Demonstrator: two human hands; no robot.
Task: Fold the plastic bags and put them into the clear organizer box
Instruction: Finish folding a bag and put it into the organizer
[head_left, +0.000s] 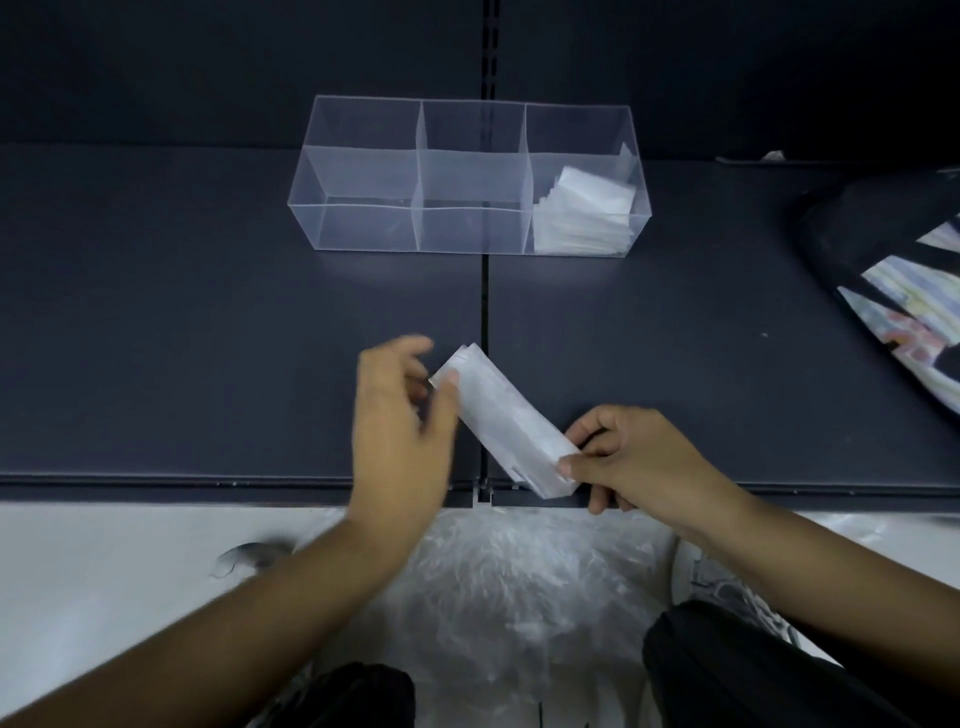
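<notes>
We hold a long, flat-folded strip of translucent white plastic bag (498, 410) on the near side of the clear acrylic organizer box (363, 228), well apart from it, over the dark grey shelf (208, 338). Our right hand (628, 457) pinches the strip's end farther from the box between thumb and curled fingers, anchoring it so the creases stay tight. Our left hand (400, 415) lays its thumb on the end nearer the box. Its fingers are blurred, so we cannot tell whether they clamp; we judge it means to turn that end over. Folded white bags (587, 208) stack in the box's right-end section, likely this one's place. A heap of loose clear bags (509, 582) waits beyond our hands from the box.
</notes>
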